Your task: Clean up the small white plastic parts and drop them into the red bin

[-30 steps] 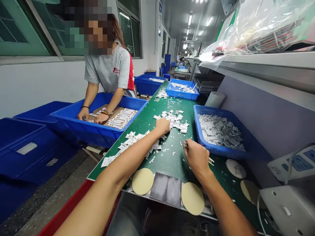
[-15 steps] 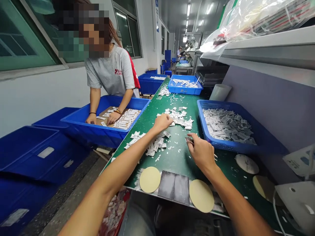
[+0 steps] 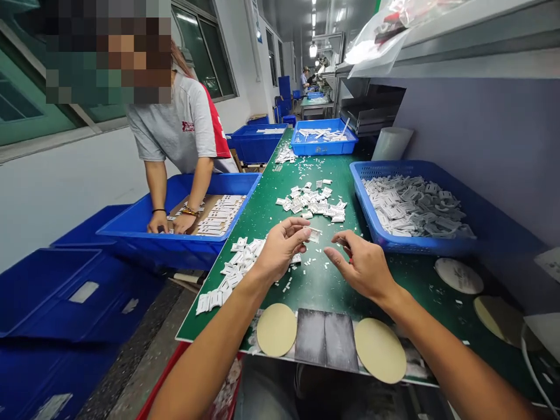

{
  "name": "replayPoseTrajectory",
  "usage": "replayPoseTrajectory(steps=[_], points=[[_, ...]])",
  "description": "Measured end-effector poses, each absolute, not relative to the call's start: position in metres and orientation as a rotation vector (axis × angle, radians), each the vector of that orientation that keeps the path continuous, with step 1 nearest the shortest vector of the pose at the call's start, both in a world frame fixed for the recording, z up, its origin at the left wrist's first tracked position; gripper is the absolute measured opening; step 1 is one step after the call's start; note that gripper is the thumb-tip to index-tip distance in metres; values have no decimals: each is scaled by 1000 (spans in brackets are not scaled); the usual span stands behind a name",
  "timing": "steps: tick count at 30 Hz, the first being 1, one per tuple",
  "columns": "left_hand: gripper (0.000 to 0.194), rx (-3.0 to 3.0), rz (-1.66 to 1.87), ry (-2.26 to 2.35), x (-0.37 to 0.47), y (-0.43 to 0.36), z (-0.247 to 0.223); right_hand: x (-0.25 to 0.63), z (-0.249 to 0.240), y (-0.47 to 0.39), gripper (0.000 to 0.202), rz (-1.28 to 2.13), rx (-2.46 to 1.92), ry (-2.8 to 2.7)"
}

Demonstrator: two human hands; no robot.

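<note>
At nine o'clock of the view stand stacked blue crates (image 3: 48, 291), and just past them a co-worker in a grey shirt (image 3: 175, 128) leans over an open blue bin (image 3: 175, 245), both of that person's hands resting on rows of white pieces laid on cardboard (image 3: 216, 213) inside it.

The green table (image 3: 324, 286) runs from six o'clock up toward twelve. Along its left edge, at about eight o'clock of the wearer's left hand, lies a loose line of small white parts (image 3: 231, 271). The left hand (image 3: 280, 248) is held above the table near the middle, its fingers curled together and pinching a small white part (image 3: 313, 234) at the fingertips. At twelve o'clock of that hand sits a heap of white parts (image 3: 312, 204) on the green surface.

The right hand (image 3: 361, 265) hovers just beside the left, at its three o'clock, thumb and forefinger drawn close together; whether anything sits between them I cannot tell. The two hands are near but not touching.

At two o'clock of the right hand a blue basket (image 3: 371, 219) holds a mass of greyish-white parts. Farther up the table, at twelve o'clock, is a blue tray (image 3: 324, 149) with more pieces. At six o'clock, on the table's near edge, two tan discs (image 3: 276, 329) flank a dark grey pad (image 3: 326, 341).
</note>
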State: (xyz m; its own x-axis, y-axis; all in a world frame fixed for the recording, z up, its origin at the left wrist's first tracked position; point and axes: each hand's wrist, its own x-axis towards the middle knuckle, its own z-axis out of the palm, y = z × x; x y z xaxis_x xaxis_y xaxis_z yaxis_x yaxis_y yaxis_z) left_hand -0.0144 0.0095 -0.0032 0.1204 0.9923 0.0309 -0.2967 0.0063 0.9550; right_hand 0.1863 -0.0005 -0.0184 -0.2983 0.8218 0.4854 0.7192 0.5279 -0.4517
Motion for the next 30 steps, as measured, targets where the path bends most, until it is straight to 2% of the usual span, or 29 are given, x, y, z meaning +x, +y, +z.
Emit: replayPoseTrajectory(steps=[10,16,30], points=[[25,979,1086,919,-14,4,-2,186,-28,0,40,96,-1088,-2195],[24,1246,1088,1026,-11,1,-1,184,-30,-4,46,-177,-1086,-2288],[23,1482,1128,1049,-2,-4,-1,180,-32,-5,64,-373,-1280,-2251]])
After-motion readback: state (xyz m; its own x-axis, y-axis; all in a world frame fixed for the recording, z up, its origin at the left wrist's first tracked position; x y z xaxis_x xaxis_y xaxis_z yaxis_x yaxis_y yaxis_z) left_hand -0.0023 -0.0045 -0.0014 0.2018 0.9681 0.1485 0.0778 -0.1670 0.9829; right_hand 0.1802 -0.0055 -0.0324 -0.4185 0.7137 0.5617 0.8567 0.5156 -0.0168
